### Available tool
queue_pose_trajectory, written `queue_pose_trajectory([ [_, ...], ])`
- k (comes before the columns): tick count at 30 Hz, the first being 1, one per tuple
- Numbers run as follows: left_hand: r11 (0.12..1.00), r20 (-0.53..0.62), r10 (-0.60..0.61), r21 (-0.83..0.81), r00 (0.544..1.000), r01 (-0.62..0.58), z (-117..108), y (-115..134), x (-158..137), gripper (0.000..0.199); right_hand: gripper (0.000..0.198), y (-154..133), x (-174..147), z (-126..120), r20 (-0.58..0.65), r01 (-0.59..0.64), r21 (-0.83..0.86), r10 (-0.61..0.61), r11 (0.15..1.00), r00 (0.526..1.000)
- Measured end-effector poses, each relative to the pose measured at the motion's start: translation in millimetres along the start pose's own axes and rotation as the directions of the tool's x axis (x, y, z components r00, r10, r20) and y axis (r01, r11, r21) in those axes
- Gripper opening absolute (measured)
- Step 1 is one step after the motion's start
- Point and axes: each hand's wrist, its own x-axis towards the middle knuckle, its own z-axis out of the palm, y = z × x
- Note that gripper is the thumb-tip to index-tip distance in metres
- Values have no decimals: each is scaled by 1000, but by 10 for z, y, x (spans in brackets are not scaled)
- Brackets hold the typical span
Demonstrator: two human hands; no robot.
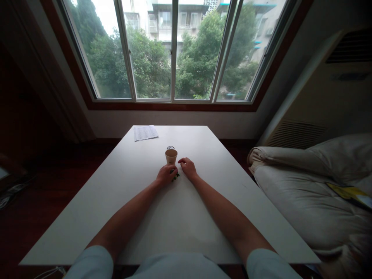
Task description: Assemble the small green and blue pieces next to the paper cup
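Observation:
A brown paper cup stands upright near the middle of the white table. Just in front of it is my left hand, palm down, its fingers curled together at some small dark green pieces. Those pieces are partly covered by the hand, and what the fingertips hold is too small to make out. My right hand rests to the right of the cup, fingers loosely bent and a little apart, pointing toward it without touching. Nothing shows in that hand.
Behind the cup lies a small dark-rimmed, round item. Printed paper sheets lie at the far left of the white table. A padded beige sofa stands to the right, and a wide window is beyond the far edge.

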Motion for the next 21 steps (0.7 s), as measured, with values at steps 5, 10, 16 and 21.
queue_pose_trajectory([
  [5, 993, -223, -118, 4, 968, 122, -55, -56, 36, 16, 30, -1, 8, 19, -84, -49, 61, 54, 997, 995],
  [10, 968, -304, -252, -77, 919, 239, -55, -145, 69, 23, 43, -13, -5, 35, -22, -90, 131, 93, 987, 995],
  [16, 952, -211, -305, -60, 929, 299, -7, -190, 83, 23, 53, 2, -11, 46, 74, -134, 164, 124, 977, 990],
  [21, 956, -190, -293, -36, 937, 292, 7, -192, 79, 17, 51, 11, -4, 48, 58, -135, 148, 128, 980, 990],
])
